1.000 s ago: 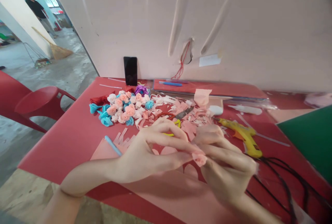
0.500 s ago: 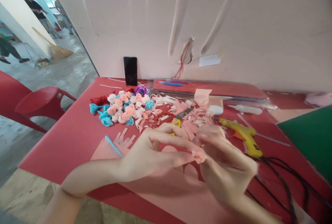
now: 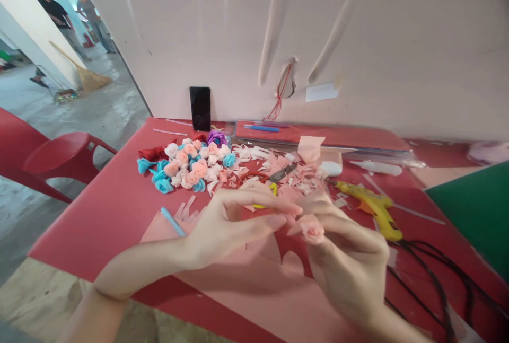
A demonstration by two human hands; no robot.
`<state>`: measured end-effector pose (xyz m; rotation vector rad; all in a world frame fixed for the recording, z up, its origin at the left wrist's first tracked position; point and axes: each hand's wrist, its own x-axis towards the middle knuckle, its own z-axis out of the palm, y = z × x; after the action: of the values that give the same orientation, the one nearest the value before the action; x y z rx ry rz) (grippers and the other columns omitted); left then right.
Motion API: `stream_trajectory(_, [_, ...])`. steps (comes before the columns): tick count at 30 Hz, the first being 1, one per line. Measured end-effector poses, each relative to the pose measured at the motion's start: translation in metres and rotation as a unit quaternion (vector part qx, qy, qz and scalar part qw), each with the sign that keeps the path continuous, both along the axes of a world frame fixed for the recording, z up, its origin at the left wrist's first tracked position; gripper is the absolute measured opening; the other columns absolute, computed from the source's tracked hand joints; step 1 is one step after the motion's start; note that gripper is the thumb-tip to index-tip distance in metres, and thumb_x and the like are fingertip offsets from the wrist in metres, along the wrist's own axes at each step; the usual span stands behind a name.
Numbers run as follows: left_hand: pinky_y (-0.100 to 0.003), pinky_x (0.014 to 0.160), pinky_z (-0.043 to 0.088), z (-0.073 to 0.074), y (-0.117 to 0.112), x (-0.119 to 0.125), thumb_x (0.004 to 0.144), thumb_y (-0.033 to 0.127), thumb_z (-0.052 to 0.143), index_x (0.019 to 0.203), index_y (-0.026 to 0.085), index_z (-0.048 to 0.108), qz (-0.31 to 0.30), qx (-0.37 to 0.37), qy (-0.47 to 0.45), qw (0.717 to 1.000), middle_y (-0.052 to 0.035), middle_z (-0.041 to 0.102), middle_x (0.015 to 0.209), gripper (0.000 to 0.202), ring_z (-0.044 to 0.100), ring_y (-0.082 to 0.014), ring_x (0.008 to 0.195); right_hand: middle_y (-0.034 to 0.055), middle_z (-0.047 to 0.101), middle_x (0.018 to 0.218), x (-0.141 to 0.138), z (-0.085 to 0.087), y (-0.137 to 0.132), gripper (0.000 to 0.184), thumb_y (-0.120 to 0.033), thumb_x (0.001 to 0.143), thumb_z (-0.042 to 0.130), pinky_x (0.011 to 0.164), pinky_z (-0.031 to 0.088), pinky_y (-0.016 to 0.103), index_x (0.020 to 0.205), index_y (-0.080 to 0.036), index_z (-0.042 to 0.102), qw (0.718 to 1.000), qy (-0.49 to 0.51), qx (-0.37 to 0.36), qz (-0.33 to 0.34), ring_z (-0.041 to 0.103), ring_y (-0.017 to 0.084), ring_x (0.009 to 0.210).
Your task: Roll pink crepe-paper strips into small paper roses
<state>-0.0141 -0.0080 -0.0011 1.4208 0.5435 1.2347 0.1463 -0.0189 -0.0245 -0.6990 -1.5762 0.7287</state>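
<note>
Right hand (image 3: 348, 261) pinches pink flower (image 3: 312, 229) at fingertips; left hand (image 3: 218, 229), thumb and index slightly parted, just beside it, contact unclear.

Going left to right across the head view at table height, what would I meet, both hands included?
Red chair → light blue stick → left hand → pink paper rose → right hand → green sheet.

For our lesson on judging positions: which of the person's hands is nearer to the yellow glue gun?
Right. The right hand is just left of the yellow glue gun, toward the viewer; the left hand is farther left, with the right hand between.
</note>
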Motion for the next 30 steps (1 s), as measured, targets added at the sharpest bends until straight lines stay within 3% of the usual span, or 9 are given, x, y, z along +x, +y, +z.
stream_trajectory(4, [-0.028, 0.070, 0.050, -0.0036, 0.0044, -0.0005, 0.074, 0.022, 0.071, 0.072, 0.024, 0.072, 0.045, 0.065, 0.041, 0.996, 0.0003, 0.065, 0.066, 0.004, 0.056, -0.0136, 0.073, -0.0054, 0.068, 0.066, -0.0039, 0.0019, -0.0021, 0.010, -0.027, 0.081, 0.064, 0.065, 0.049, 0.025, 0.080, -0.033, 0.071, 0.992, 0.061, -0.094, 0.063, 0.057, 0.011, 0.063])
stream_trajectory(9, [-0.029, 0.066, 0.050, -0.0046, 0.0017, 0.0011, 0.077, 0.035, 0.067, 0.063, 0.022, 0.068, 0.052, 0.079, 0.053, 0.994, 0.0003, 0.061, 0.066, 0.019, 0.053, -0.0120, 0.068, -0.0056, 0.067, 0.064, -0.0076, 0.0028, -0.0051, 0.007, -0.032, 0.077, 0.068, 0.063, 0.050, 0.024, 0.078, -0.038, 0.073, 0.978, 0.100, -0.159, 0.091, 0.055, 0.011, 0.061])
stream_trajectory(14, [-0.030, 0.065, 0.049, -0.0030, 0.0001, -0.0003, 0.077, 0.038, 0.066, 0.064, 0.023, 0.069, 0.049, 0.085, 0.056, 0.994, 0.0005, 0.060, 0.064, 0.020, 0.051, -0.0131, 0.069, -0.0051, 0.066, 0.063, -0.0073, 0.0027, -0.0064, 0.004, -0.034, 0.074, 0.071, 0.058, 0.048, 0.022, 0.076, -0.038, 0.073, 0.970, 0.113, -0.191, 0.099, 0.053, 0.010, 0.060])
stream_trajectory(19, [-0.031, 0.072, 0.049, -0.0029, 0.0006, -0.0034, 0.078, 0.031, 0.067, 0.068, 0.024, 0.071, 0.028, 0.099, 0.063, 0.993, 0.0003, 0.061, 0.070, 0.013, 0.051, -0.0130, 0.073, -0.0046, 0.064, 0.063, -0.0080, 0.0021, -0.0072, 0.002, -0.034, 0.074, 0.071, 0.058, 0.047, 0.020, 0.074, -0.036, 0.073, 0.964, 0.121, -0.213, 0.104, 0.052, 0.010, 0.061])
stream_trajectory(25, [-0.032, 0.067, 0.051, -0.0007, 0.0004, -0.0016, 0.072, 0.038, 0.072, 0.063, 0.025, 0.071, 0.062, 0.082, 0.065, 0.993, 0.0006, 0.061, 0.063, 0.016, 0.052, -0.0139, 0.067, -0.0038, 0.062, 0.062, -0.0072, 0.0008, -0.0084, 0.001, -0.037, 0.072, 0.073, 0.059, 0.047, 0.020, 0.071, -0.037, 0.073, 0.953, 0.123, -0.250, 0.121, 0.052, 0.010, 0.062])
stream_trajectory(30, [-0.030, 0.063, 0.050, -0.0018, 0.0017, -0.0013, 0.072, 0.040, 0.071, 0.058, 0.023, 0.070, 0.076, 0.094, 0.090, 0.989, 0.0004, 0.058, 0.063, 0.021, 0.050, -0.0124, 0.065, -0.0035, 0.063, 0.059, -0.0059, 0.0035, -0.0042, 0.001, -0.036, 0.072, 0.072, 0.059, 0.048, 0.023, 0.072, -0.037, 0.073, 0.956, 0.111, -0.236, 0.132, 0.052, 0.011, 0.060])
